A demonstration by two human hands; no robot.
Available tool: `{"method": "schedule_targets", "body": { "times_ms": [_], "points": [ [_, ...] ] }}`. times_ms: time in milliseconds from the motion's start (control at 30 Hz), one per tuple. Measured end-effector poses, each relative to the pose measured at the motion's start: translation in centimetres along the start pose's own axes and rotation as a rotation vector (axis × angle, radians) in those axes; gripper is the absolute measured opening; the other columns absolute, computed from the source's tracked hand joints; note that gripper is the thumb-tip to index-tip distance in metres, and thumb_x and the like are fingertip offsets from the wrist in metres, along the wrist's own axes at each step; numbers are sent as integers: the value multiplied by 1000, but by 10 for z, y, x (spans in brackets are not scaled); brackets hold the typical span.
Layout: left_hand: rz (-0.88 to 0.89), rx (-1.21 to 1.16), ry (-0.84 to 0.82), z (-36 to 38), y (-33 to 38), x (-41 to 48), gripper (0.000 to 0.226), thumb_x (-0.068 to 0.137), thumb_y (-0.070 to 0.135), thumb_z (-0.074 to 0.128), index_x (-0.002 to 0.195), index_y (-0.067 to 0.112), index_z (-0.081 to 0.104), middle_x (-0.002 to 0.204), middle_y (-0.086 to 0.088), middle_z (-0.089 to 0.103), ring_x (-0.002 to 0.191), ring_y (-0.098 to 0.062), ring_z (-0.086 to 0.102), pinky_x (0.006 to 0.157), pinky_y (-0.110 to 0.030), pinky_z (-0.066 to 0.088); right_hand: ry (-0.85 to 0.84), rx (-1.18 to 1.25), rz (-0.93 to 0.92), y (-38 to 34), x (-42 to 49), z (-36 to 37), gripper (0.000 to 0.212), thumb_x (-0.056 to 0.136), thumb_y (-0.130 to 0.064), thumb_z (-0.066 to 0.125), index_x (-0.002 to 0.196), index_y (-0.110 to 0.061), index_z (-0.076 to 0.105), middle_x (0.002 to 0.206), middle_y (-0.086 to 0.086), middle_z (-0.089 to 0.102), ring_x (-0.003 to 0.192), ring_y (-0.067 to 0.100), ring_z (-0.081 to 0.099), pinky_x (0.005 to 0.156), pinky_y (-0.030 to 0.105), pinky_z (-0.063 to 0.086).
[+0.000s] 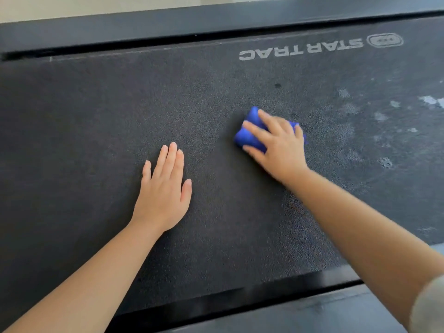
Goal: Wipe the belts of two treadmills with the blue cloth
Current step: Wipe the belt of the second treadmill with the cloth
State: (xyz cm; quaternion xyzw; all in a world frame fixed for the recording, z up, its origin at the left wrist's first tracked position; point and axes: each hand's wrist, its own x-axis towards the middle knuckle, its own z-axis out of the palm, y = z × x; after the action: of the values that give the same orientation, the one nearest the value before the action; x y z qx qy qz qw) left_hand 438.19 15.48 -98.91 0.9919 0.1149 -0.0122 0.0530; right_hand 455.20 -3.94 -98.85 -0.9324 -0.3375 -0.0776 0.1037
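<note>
The view is filled almost entirely by the dark grey, rough-textured treadmill belt (84, 140), seen from above and across its width. It is bordered on the far side by a black side rail (168, 27) and on the near side by a second black side rail (240, 304). A strip of pale floor (96, 6) is seen beyond the far rail.

Two bare forearms are extended over the belt from the near edge. A pale grey sleeve (430, 306) is noted at the lower right corner.

White "STAR TRAC" lettering with an oval logo (302, 50) is printed on the belt near the far rail and is read upside down from this position. Whitish scuffed patches (384, 116) are scattered over the right part of the belt.

The left hand (163, 191) is laid flat on the belt left of centre, palm down, with the fingers straight and pressed together and the thumb held slightly apart. Nothing is held in it.

The right hand (276, 145) is placed on the belt right of centre, well apart from the left hand. Its fingers are spread and curled over the bunched-up blue cloth (249, 135), which is gripped and pressed against the belt surface. The cloth is seen bulging between the fingers and past the fingertips. Some motion blur is noted around this hand.

A small dark spot (278, 85) is recorded on the belt between the cloth and the lettering.
</note>
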Motion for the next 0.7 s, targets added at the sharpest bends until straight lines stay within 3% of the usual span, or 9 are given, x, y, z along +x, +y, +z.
{"method": "schedule_targets", "body": {
  "times_ms": [133,267,467,600,700],
  "points": [
    [0,-9,-12,-1,0,0,71,88,41,7,145,2,21,155,-11,14,143,-25,9,110,-53,17,-59,7,215,14,31,1,50,89,-51,52,136,-37,45,151,-2,30,131,26,31,104,54,20],
    [-17,-31,-23,-1,2,1,59,96,33,21,146,3,18,156,-10,10,144,-23,5,111,-53,14,66,23,172,-15,-28,-3,49,80,-52,49,123,-30,61,136,6,51,115,34,51,92,62,34],
    [-25,-6,-39,-2,2,1,57,96,30,24,145,2,21,155,-12,13,143,-26,9,110,-53,17,87,26,105,-67,-129,-14,45,80,-53,48,118,-34,63,132,2,56,112,29,54,93,59,37],
    [-36,-3,-48,-3,3,1,58,96,27,34,146,2,19,156,-11,10,144,-25,6,111,-53,15,33,39,-31,-22,-96,-13,46,80,-54,46,117,-32,65,129,5,58,108,31,59,86,62,40],
    [-31,-24,-46,-3,3,0,58,96,25,37,146,2,19,156,-11,10,144,-24,5,111,-53,13,52,-15,146,23,-53,-14,50,80,-54,47,120,-30,63,134,6,54,111,33,55,87,61,37]
  ]
}}
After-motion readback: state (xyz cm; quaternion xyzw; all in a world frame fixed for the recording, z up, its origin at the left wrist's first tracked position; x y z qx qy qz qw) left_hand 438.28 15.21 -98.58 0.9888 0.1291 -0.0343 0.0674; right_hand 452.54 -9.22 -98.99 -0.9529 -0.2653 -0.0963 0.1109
